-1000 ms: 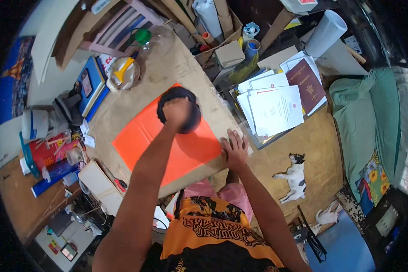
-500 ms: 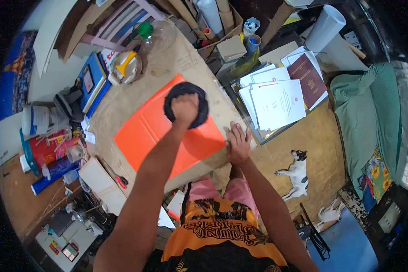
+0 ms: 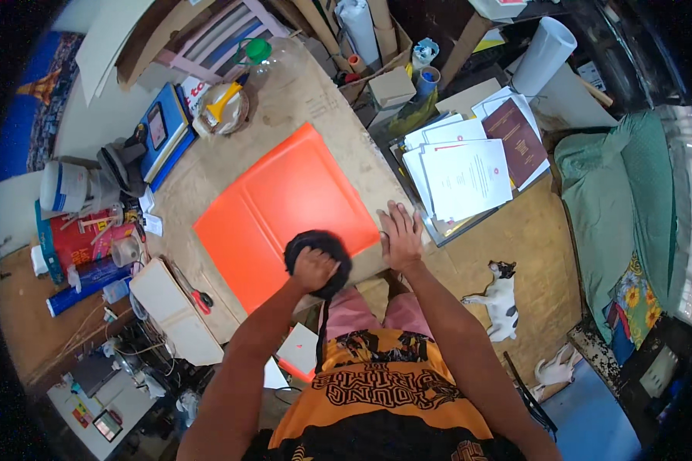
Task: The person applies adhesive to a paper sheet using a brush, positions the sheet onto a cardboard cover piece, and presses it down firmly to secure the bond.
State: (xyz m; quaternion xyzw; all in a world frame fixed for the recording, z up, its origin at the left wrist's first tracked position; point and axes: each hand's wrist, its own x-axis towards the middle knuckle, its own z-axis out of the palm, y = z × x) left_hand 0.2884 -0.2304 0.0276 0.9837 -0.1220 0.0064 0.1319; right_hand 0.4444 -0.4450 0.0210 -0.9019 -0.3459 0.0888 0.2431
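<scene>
A bright orange glossy folded cover lies opened out on the worktable, with a crease running across it. My left hand is closed on a bunched black cloth and presses it against the cover's near edge, by the table's front edge. To the right, my right hand rests flat at the table corner, fingers stretched out, its fingertips just beside the cover's right corner.
On the worktable stand a bowl with a yellow brush and a green-capped clear bottle. Red-handled scissors lie at the left. Loose papers are stacked on the right. A black-and-white dog lies on the floor.
My left hand has drawn the black cloth from the cover's far part toward me, down to its near edge. My right hand stays at the table corner.
</scene>
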